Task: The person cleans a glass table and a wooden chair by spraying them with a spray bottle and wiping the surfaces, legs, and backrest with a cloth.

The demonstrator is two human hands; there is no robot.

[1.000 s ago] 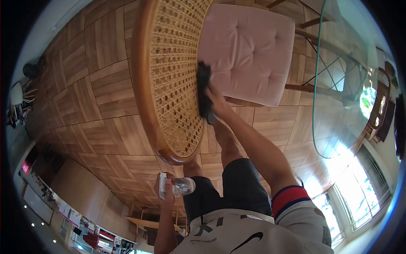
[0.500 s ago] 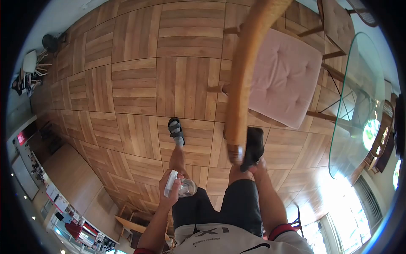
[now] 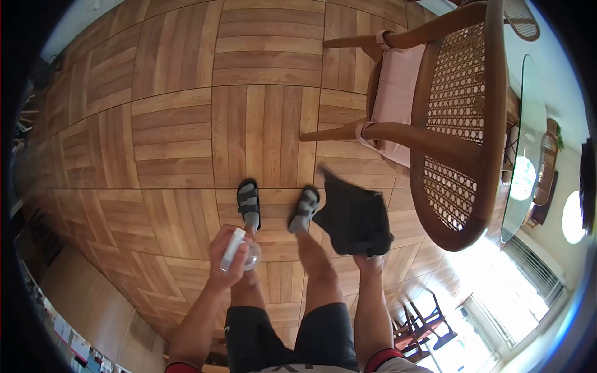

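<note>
The dark cloth [image 3: 356, 217] hangs from the right hand [image 3: 368, 261], whose grip is pinched tight on the cloth's upper edge. The cloth drops loose and spread out toward the floor [image 3: 186, 137], its long axis running from the hand down to beside the right sandal [image 3: 305, 208], and it touches nothing else. The left hand [image 3: 225, 261] has its grip wrapped round a small spray bottle [image 3: 236, 247], held at waist height above the left foot, with its white head pointing away from the body.

The chair [image 3: 491, 124] stands to the right and a little ahead. Its cane back [image 3: 457, 112] faces the person, near the cloth but clear of it, so the right hand is the nearer one. A pink cushion [image 3: 395, 93] lies on the seat, and a glass desk [image 3: 525, 105] shows beyond.
</note>
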